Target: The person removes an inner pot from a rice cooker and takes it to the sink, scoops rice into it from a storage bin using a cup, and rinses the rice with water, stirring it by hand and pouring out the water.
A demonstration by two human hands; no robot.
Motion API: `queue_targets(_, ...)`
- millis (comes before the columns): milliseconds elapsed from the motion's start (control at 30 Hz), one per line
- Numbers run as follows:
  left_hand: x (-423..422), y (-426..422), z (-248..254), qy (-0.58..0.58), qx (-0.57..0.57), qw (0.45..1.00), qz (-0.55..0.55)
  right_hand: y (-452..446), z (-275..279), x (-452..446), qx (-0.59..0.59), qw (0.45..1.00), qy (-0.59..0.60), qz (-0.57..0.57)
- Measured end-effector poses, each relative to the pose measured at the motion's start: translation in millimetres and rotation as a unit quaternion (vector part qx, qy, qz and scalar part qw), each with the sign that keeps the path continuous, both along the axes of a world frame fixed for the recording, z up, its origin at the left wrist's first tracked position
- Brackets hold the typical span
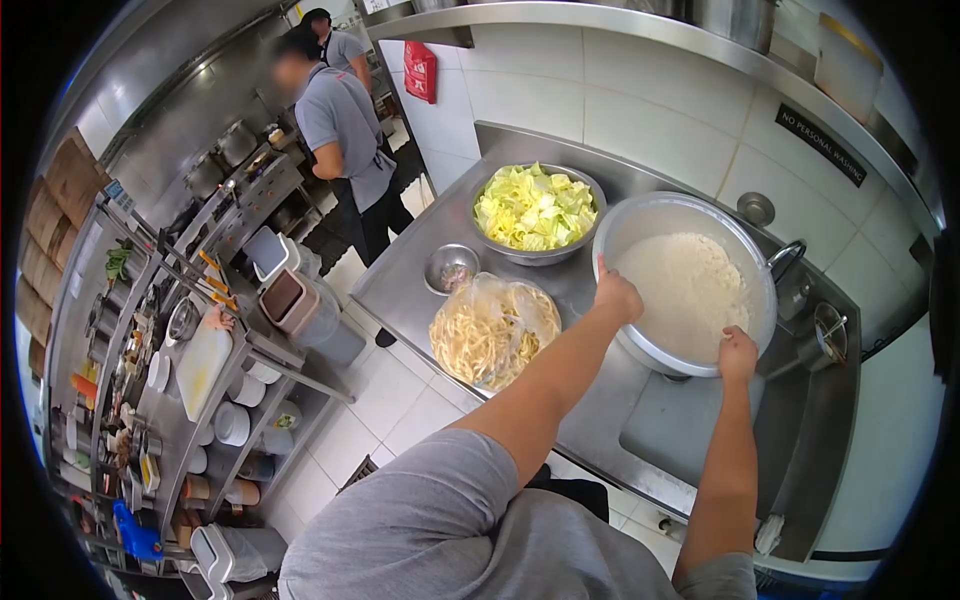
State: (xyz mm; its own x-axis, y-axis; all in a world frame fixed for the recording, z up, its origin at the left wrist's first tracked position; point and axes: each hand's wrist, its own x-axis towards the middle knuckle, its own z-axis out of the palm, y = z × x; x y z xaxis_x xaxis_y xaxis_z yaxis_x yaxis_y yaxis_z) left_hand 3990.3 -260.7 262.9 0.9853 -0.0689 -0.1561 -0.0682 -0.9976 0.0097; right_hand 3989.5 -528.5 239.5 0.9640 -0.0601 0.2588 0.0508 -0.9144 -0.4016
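Note:
A large round metal pot (612, 225) stands partly over the sink edge. Pale off-white contents (680, 290) fill its lower part, lumpy along the right side; whether this is flour or wet rice I cannot tell. My left hand (618, 297) grips the pot's rim on its near left side, thumb pointing up. On the near right side, my right hand (738, 353) is closed over the same rim. To the left sits a metal bowl (545, 256) of chopped lettuce (535, 207). Beside it are a small metal bowl (440, 262) and a plastic bag of pale strips (490, 335).
The sink basin (670, 420) lies below the pot, with a faucet (788, 252) behind it. A shelf (640, 22) runs overhead. At left stand a loaded prep rack (245, 340) and bins (310, 305). Two people (345, 130) stand by the stoves.

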Motion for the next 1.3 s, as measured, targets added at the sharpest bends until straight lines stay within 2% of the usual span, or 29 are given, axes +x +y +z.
queue_targets(1300,4,1,2,0.016,-0.005,1.000,0.006,9,12,-6,-0.003,0.999,0.012,-0.030)
